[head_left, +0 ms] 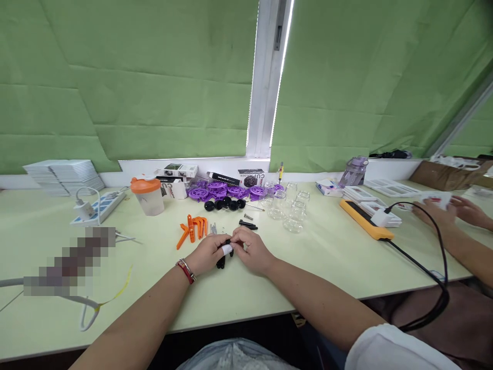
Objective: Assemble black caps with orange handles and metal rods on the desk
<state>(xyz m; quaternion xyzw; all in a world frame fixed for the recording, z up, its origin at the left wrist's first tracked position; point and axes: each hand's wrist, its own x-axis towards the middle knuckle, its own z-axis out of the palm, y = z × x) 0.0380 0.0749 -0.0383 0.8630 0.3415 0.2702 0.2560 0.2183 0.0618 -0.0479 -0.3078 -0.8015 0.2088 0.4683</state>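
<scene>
My left hand [207,253] and my right hand [252,251] meet over the table, fingertips pinched together around a small black plastic part [228,241], mostly hidden by the fingers. The left hand has a white wrap on one finger. More black parts [221,263] lie on the table just under the hands. Beyond them are several orange plastic levers [191,228], thin metal pins [213,227], springs [248,217] and black pieces [248,224]. Farther back sit black round caps [224,204], purple discs [218,190] and clear cups [295,216].
An orange-lidded cup [148,195] and a white power strip [100,209] stand on the left, near white stacked trays [63,176]. On the right are an orange power strip [365,221] with a black cable, a purple bottle [354,171] and a co-worker's hands [439,211] holding a printed card.
</scene>
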